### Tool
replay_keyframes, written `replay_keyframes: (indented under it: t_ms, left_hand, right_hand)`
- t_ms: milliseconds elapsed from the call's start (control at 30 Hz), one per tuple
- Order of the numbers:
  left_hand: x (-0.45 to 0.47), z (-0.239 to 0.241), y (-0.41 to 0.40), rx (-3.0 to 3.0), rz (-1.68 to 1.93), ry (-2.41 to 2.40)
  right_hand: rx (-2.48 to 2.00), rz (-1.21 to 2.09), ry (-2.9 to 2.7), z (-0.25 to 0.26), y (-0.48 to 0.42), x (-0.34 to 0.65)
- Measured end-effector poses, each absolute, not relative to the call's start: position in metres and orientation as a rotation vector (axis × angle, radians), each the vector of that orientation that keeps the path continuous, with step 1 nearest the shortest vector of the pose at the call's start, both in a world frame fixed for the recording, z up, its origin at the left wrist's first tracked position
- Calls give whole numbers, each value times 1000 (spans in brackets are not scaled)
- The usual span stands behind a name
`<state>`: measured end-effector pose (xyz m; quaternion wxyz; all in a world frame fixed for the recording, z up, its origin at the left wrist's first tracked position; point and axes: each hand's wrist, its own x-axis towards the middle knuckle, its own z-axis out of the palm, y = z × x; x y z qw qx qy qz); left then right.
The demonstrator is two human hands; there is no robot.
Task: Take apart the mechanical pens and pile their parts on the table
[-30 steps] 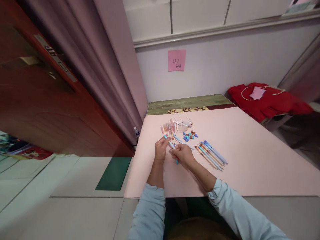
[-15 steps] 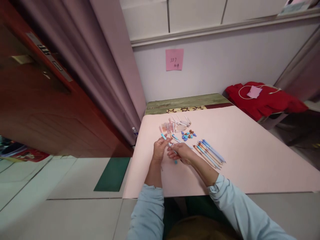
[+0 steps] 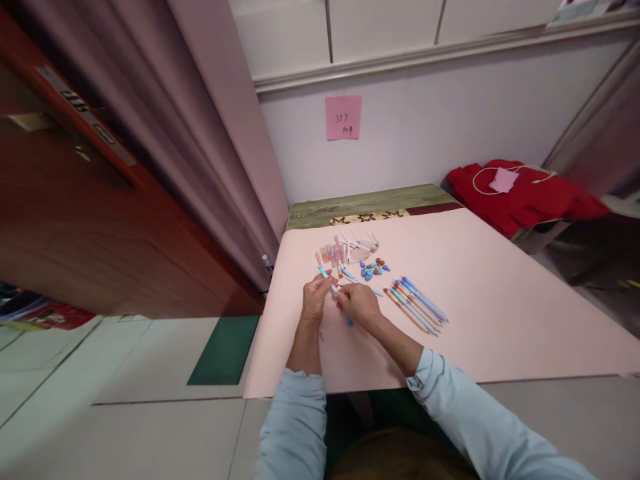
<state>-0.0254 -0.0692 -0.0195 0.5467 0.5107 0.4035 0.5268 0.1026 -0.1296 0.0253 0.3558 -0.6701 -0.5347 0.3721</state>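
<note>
While the left hand (image 3: 314, 299) and right hand (image 3: 359, 304) both pinch a light-blue pen (image 3: 323, 272) between them, the pen row (image 3: 418, 305) at 3 o'clock looks done, I'd say. Blue-and-brown bits (image 3: 371, 272) at 1 and see-through tubes (image 3: 330, 255) at 12 seem left.

Left hand (image 3: 315, 299), right hand (image 3: 361, 304) close together — fingers (image 3: 345, 299) pinched, forearms (image 3: 396, 339) angled inward.

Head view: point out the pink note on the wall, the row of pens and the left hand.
Pink note (image 3: 343, 118), head view: middle of the paper.
Row of pens (image 3: 417, 306), head view: barrels mid-row.
Left hand (image 3: 314, 297), head view: middle of the hand.
</note>
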Motion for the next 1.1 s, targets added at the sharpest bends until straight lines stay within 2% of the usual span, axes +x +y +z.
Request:
replay_keyframes:
  t_ms: [100,167,300,433,567,1100]
  left_hand:
    - [-26,-21,-68,1223,1244,955]
    - [-26,-21,-68,1227,1238,951]
    - [-27,-18,-69,1197,1239,918]
    - [-30,-13,-70,1094,1206,918]
    - [-35,-10,-69,1039,1195,876]
    - [-32,-14,-67,1132,1196,891]
  right_hand:
    - [-1835,784,-1511,29,-132,100]
    - [-1825,800,-1475,27,-131,98]
    - [-1530,1332,-1144,22,-127,99]
    - [-1299,1721,-1017,25,-122,107]
    - [-967,2116,-660,30,-121,111]
    - [-1449,1434,-983,16,-120,102]
